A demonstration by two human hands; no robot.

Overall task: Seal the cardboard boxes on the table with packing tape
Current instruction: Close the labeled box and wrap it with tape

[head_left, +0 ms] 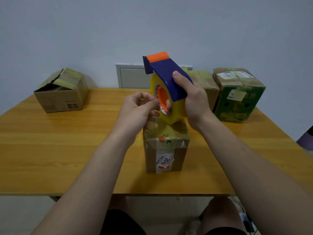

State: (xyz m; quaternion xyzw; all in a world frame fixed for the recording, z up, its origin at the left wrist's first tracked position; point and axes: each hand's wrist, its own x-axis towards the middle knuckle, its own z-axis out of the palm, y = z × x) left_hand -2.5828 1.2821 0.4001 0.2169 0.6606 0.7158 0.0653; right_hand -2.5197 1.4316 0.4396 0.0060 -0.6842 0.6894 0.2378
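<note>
At the middle of the table, the small cardboard box stands with yellowish tape already across its top, and the tape roll hangs just over its far edge, touching or nearly so. The right hand grasps the blue tape dispenser round its body, while the left hand curls its fingers and pinches at the roll's near face; whether a loose end lies between them cannot be told. That end may split into a narrow strip as it is picked, or fold back and stick to itself. Neither hand steadies the box, so a firm pull could drag or tip it. Farther off, an open box at the left gapes unsealed, and a green box sits at the right
</note>
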